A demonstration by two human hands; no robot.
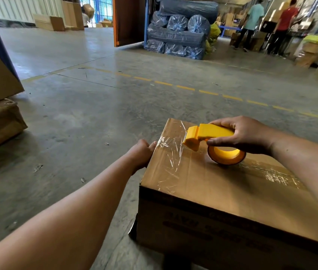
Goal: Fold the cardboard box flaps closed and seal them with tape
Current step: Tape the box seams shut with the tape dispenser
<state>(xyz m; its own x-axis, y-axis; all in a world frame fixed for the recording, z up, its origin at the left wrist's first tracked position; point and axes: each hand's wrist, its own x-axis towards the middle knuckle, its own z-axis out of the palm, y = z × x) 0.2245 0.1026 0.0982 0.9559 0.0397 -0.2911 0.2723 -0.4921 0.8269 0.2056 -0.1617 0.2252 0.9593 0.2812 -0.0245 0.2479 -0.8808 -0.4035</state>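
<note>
Gripping a yellow tape dispenser (pixel 209 136), right hand (pixel 246 134) tapes the box (pixel 222 191); left hand (pixel 141 152) clasps its edge.

The single head-worn camera looked forward and down from close above the cardboard box (pixel 222 184) at lower right, warehouse floor (pixel 95 106) stretching far.

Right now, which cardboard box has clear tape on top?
The closed box under both hands: the right hand holds the yellow dispenser on it. The floor boxes at left show none.
</note>
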